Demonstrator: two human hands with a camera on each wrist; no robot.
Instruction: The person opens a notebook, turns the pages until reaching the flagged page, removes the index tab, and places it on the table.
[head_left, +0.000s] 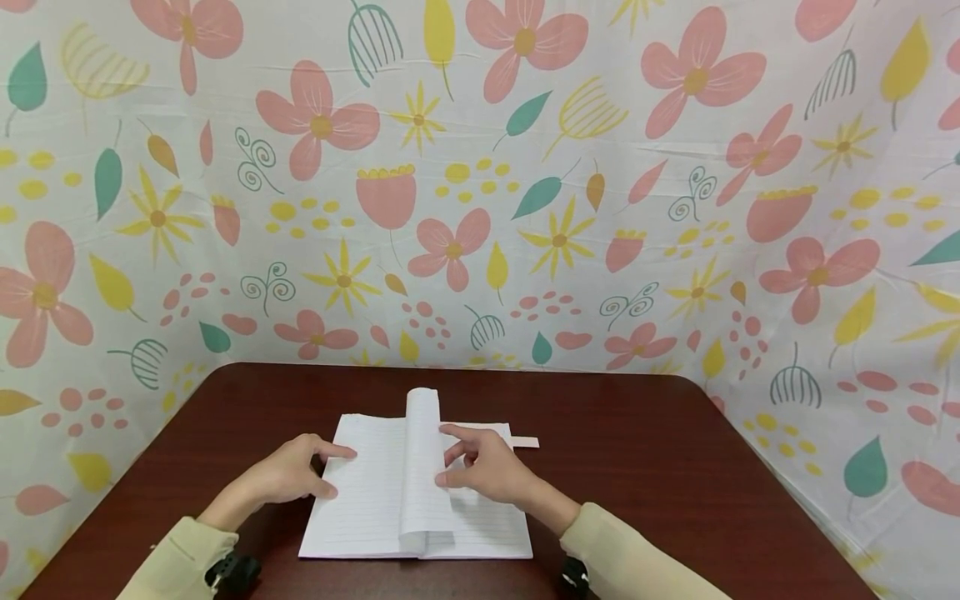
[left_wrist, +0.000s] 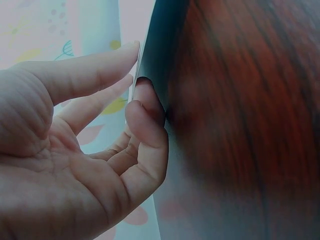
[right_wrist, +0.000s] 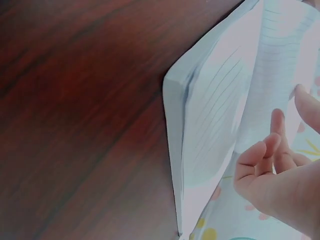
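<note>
An open lined notebook (head_left: 367,500) lies on the table, with a lifted page (head_left: 423,467) curled up along its middle. My left hand (head_left: 288,471) grips the notebook's left edge. In the left wrist view its thumb (left_wrist: 95,75) is on the page side, and curled fingers (left_wrist: 147,130) reach round the edge. On the other side, my right hand (head_left: 491,467) touches the lifted page with thumb and index finger spread apart. Its other fingers (right_wrist: 255,160) are bent and hold nothing visible. The right wrist view shows the stack of right-hand pages (right_wrist: 215,115) below the lifted one.
A pale strip (head_left: 527,442) sticks out past the notebook's upper right edge. The dark reddish-brown table (head_left: 660,467) extends on both sides of the notebook. A flower-printed cloth (head_left: 480,208) hangs behind and beside the table.
</note>
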